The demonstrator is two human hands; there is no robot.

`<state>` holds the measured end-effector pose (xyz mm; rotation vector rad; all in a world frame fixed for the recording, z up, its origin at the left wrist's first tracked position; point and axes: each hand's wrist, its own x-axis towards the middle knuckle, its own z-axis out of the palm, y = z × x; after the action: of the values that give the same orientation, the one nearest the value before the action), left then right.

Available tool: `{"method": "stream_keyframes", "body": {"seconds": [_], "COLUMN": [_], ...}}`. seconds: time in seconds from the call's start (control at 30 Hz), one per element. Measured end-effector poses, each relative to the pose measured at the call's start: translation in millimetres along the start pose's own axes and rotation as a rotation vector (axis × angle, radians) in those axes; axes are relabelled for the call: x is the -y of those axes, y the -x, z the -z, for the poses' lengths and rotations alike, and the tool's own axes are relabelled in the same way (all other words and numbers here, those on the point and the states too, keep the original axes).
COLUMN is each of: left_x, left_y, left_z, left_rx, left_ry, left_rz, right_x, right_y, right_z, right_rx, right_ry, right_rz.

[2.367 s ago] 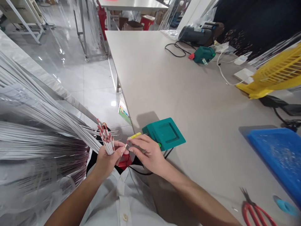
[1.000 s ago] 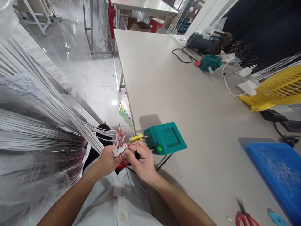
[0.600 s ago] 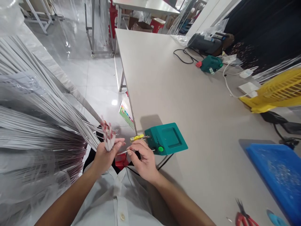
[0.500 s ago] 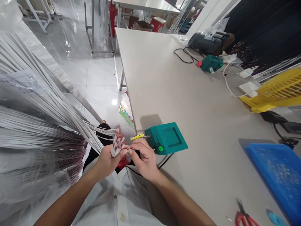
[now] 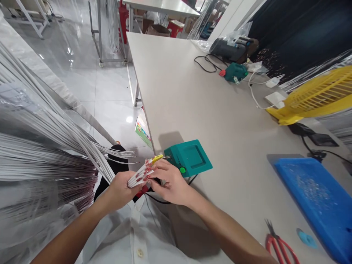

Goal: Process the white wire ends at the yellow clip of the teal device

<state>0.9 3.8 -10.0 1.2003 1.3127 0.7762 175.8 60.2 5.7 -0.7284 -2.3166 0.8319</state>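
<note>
My left hand (image 5: 118,187) is closed round a bundle of thin white cables with red tips (image 5: 141,174), which fan out toward the right. My right hand (image 5: 169,180) pinches at the red tips of that bundle, fingers pressed together. Just beyond my fingers a small teal box machine (image 5: 188,157) with a green button sits at the table's near edge, a yellow-handled piece (image 5: 157,158) sticking out of its left side. The cables run back to a large white mass (image 5: 41,146) on my left.
A beige table (image 5: 209,99) holds a blue tray (image 5: 316,190), red scissors (image 5: 277,244), a yellow basket (image 5: 316,93), a teal tool (image 5: 233,72) with cords and a black device (image 5: 228,46). Shiny floor and metal racks lie to the left.
The bundle in my left hand has tipped from upright to pointing right, toward the teal machine. My right hand has stayed at the tips. The view has shifted slightly right.
</note>
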Motion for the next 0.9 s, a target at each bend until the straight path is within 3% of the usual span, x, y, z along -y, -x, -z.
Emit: {"method": "stream_keyframes", "body": {"seconds": [0.07, 0.13, 0.23, 0.33, 0.6, 0.77, 0.9], "left_x": [-1.4, -3.9, -9.7, -15.6, -18.8, -17.6, -16.2], "left_y": [-0.6, -1.9, -3.8, -4.3, -1.5, -1.0, -1.0], "left_z": [0.7, 1.7, 3.4, 4.1, 4.1, 3.7, 1.3], "left_rx": [0.077, 0.147, 0.187, 0.128, -0.157, -0.157, -0.115], "left_ry": [-0.003, 0.02, 0.093, 0.162, 0.134, 0.097, 0.075], "left_rz": [0.032, 0.067, 0.083, 0.095, 0.143, 0.123, 0.091], "right_x": [-1.4, -3.0, -6.2, -11.3, -17.4, -1.5, 1.9], "right_y": [-0.5, 0.6, 5.0, 10.6, 19.3, 4.7, -4.4], "right_z": [5.1, 7.5, 8.2, 7.9, 8.1, 19.0, 20.3], "right_rx": [0.109, 0.139, 0.101, 0.029, -0.051, -0.179, -0.076], "right_ry": [0.151, 0.335, 0.568, 0.616, 0.431, 0.051, 0.009], "right_rz": [0.145, 0.32, 0.573, 0.668, 0.441, 0.05, -0.022]}}
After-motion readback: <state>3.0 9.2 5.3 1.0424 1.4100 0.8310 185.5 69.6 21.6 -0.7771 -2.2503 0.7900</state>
